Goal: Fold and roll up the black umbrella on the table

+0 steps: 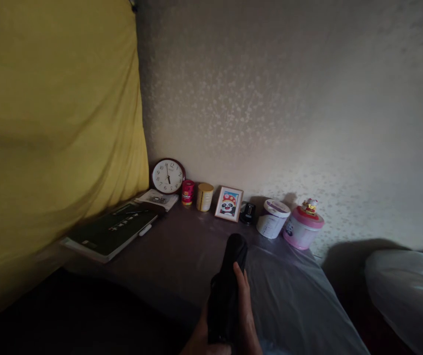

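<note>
A long black object (226,296), perhaps a folded umbrella, points up and away over the near part of the covered table (181,251). My right hand (245,301) is wrapped along its right side, with fingertips near its upper part. Around its lower left side and bottom end is my left hand (211,340), closed on it; most of those fingers are hidden behind the object. Beyond its tip stands a framed panda picture (229,203).
Along the wall stand a clock (168,176), red can (187,193), yellow-lidded jar (205,197), small black device (247,213), white tub (273,219) and pink tub (302,229) with a figurine. Left lies a green book (111,229); right, a plastic bag (411,296).
</note>
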Demonstrator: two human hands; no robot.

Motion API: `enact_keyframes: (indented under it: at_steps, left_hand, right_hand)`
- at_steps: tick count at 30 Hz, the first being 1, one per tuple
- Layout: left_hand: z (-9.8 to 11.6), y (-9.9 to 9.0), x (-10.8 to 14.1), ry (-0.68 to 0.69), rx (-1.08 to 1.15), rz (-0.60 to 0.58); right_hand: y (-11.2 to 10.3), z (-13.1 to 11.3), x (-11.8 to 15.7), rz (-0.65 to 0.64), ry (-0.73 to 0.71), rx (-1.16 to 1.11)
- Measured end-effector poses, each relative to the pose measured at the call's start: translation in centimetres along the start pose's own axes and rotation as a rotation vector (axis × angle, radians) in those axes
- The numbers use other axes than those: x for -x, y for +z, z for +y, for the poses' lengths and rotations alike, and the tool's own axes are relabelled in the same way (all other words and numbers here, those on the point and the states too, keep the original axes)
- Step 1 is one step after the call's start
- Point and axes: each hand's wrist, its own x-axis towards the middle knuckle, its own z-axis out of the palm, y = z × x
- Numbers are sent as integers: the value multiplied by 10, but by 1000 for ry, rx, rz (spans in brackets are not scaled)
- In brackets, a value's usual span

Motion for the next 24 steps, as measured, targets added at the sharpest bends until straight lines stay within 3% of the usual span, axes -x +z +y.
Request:
enact_keyframes:
  at_steps: [3, 8, 11, 15, 19, 21, 24]
  left_hand:
    - [-1, -1, -4, 8, -11, 18]
    - [-5, -8, -2, -11, -48, 55]
    - [-4, -11, 1, -17, -48, 49]
    - [2, -13, 2, -27, 8, -12]
    - [-5, -9, -1, 53, 112, -102]
    - [-16, -6, -3, 135, -18, -27]
    - [-33, -3, -6, 70, -326, 58]
  right_hand:
    - [4, -9, 6, -11, 46, -16]
    - [9, -15, 16, -2, -37, 55]
    - [9, -12, 15, 2, 36, 7]
    - [5, -12, 12, -15, 152, -89]
    - [5, -14, 12, -39, 137, -64]
    - [6, -14, 14, -36, 92, -29]
    - [9, -13, 17, 7, 65, 10]
